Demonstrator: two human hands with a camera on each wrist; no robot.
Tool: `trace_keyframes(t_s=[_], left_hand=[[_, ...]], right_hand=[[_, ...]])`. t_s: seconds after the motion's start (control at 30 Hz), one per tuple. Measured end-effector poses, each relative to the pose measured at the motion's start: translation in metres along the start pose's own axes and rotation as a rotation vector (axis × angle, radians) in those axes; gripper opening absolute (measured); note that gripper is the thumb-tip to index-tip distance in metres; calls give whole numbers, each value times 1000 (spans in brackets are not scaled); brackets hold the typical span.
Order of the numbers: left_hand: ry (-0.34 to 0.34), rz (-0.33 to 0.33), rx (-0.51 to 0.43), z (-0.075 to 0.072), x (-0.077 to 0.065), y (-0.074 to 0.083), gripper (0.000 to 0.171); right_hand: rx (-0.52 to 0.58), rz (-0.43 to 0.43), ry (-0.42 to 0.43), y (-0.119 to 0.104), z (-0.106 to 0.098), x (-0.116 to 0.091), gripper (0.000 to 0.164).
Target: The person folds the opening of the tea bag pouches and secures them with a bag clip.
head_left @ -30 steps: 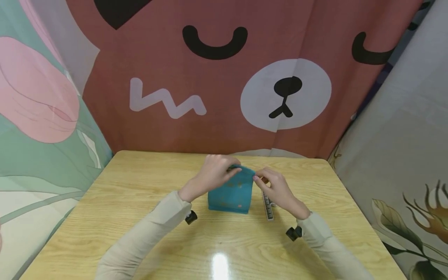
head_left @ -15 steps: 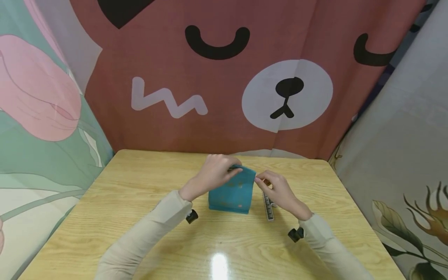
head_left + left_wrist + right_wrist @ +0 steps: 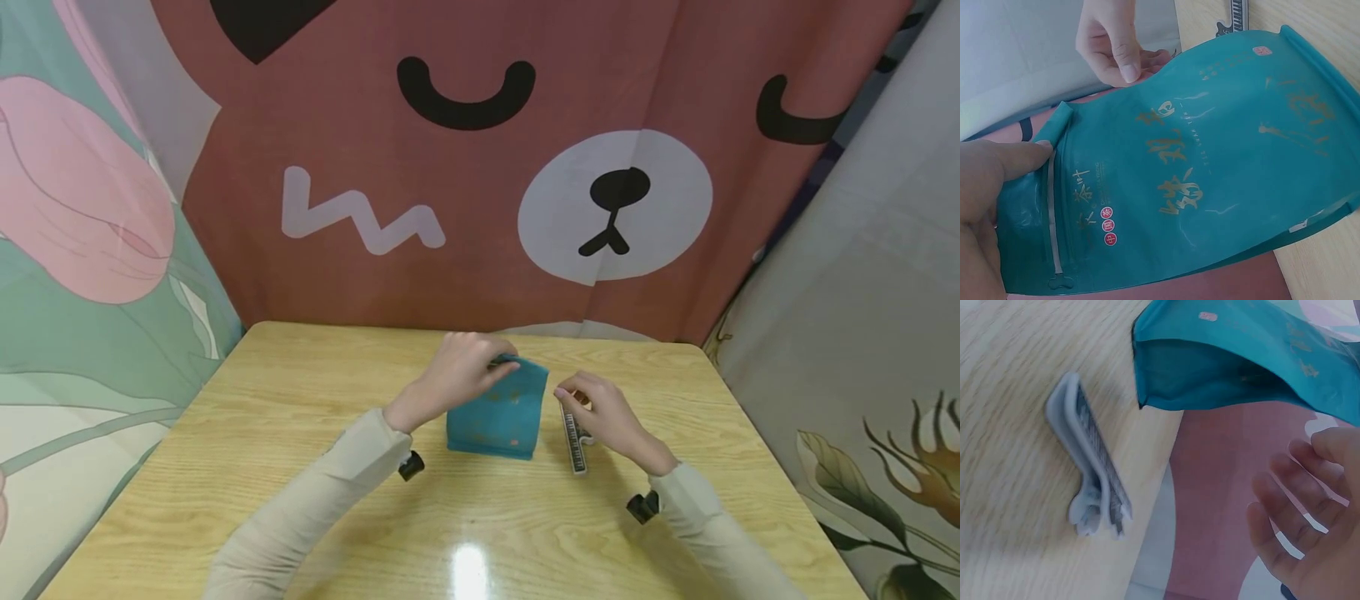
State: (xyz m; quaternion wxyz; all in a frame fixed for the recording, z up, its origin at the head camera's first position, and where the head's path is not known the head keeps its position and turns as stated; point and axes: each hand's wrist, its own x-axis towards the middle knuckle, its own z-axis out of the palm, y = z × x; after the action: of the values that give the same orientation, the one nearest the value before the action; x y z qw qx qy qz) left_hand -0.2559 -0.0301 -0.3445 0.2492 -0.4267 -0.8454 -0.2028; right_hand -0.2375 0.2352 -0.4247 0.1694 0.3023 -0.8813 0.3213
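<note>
Head: from my remote seat, the left hand (image 3: 467, 364) pinches the teal pouch (image 3: 497, 423), upright on the tabletop (image 3: 360, 525).
Left wrist: its fingers (image 3: 1016, 161) hold the folded top; slackening could, I judge, let it unroll. Right wrist: the right hand (image 3: 1310, 540), empty, fingers loosely curled, sits just beside the pouch, near the clip (image 3: 1085, 440).

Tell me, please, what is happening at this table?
A person is handling a teal pouch with printed characters, which stands on the wooden table. The left hand grips it at the top. The right hand is beside the pouch without touching it and appears to hold nothing. A clip-like piece with a piano-key pattern lies on the table to the right of the pouch; neither hand is gripping it.
</note>
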Motion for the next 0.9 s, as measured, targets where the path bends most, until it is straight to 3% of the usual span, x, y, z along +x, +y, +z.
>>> trace_keyframes(t_s=[0.73, 0.9], left_hand=[[15, 0, 17, -1, 0, 2, 12], [11, -1, 11, -1, 0, 2, 12]], right_hand=[[-125, 122, -46, 24, 1, -13, 10], [-169, 154, -95, 29, 2, -16, 15]])
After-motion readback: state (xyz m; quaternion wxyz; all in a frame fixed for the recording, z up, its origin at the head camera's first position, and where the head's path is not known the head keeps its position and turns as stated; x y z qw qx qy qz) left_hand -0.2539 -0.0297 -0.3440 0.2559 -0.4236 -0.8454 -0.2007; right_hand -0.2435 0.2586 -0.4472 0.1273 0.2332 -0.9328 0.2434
